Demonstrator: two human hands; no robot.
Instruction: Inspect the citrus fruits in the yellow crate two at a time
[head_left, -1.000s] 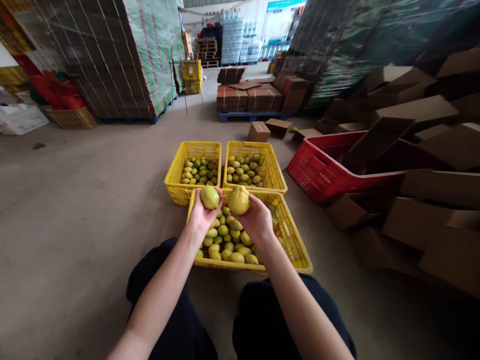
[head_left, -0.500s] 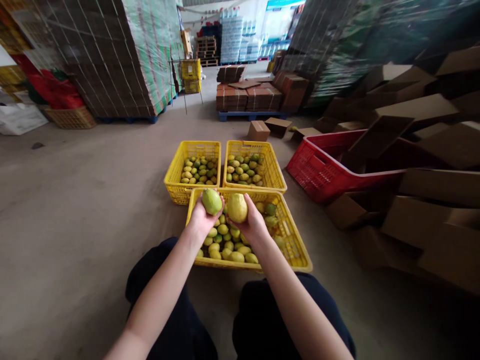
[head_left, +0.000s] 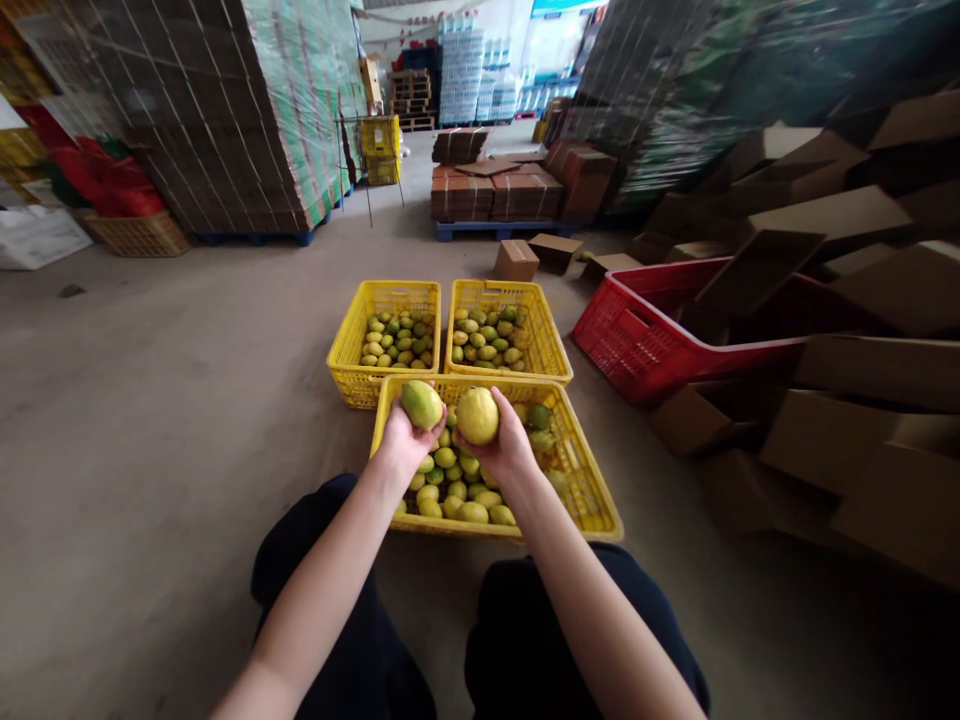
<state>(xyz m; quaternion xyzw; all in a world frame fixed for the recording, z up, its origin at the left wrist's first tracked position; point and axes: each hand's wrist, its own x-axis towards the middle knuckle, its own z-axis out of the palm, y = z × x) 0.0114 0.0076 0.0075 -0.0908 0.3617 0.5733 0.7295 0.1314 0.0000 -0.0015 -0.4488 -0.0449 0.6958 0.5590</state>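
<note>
My left hand [head_left: 403,441] is closed around a green-yellow lemon [head_left: 421,404], cupped from below. In my right hand [head_left: 511,438] sits a rounder, yellower lemon [head_left: 478,416], gripped from its right side. Both fruits are held side by side, a little apart, over the near yellow crate [head_left: 600,490]. Inside that crate lie many yellow and green lemons [head_left: 472,512], partly hidden by my hands. A few darker green fruits [head_left: 539,417] rest at its right side.
Two more yellow crates of lemons, a left one [head_left: 341,372] and a right one [head_left: 559,350], adjoin the near crate's far side. A red crate [head_left: 622,335] and piled cardboard boxes [head_left: 832,430] stand at right. Farther back are a blue pallet [head_left: 480,231] of flattened cartons and wrapped stacks.
Both lemons have turned within my hands: the left one tilts more to the left, and the right one shows a rounder face. My hands stay almost in place.
</note>
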